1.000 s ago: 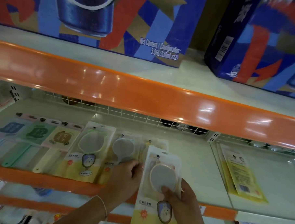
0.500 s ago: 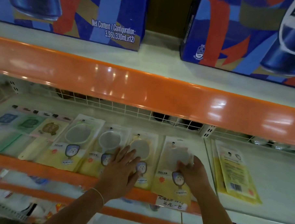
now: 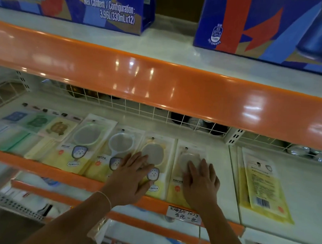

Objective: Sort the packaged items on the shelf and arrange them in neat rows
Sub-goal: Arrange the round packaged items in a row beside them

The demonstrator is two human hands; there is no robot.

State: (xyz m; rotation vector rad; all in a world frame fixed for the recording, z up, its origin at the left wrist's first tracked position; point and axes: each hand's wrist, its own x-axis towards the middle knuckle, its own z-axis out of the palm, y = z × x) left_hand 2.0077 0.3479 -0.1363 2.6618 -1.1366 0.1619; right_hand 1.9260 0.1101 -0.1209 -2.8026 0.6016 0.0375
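We note four packaged round sieves lying flat, side by side, on the cream shelf (image 3: pixel 201 142) behind its orange front lip (image 3: pixel 65 175), handles toward us and hang-holes toward the back; we judge this lay is chosen so the printed cards read from the aisle and the packs form one row. The rightmost sieve pack (image 3: pixel 179 185) lies under our right hand (image 3: pixel 202 180), fingers straight and spread, palm pressing down, gripping nothing; it looks like a flattening or squaring press on a pack at its place. Its neighbour, the pack with the yellow-rimmed sieve (image 3: pixel 153 153), lies just beside it, edges nearly touching, and our left hand (image 3: pixel 130 177) rests flat across its lower part, likewise open, likely steadying it so the row does not slide. Further left come the white-rimmed sieve pack (image 3: pixel 118 144) and a larger sieve pack (image 3: pixel 87 135), slightly overlapped. Beyond them lie flat blue, green and tan carded packs (image 3: pixel 36 122), blurred. Well apart to the right, past a shelf seam, a yellow pack with a barcode (image 3: pixel 262 183) lies alone. A handwritten price tag (image 3: pixel 183 216) hangs below the lip.
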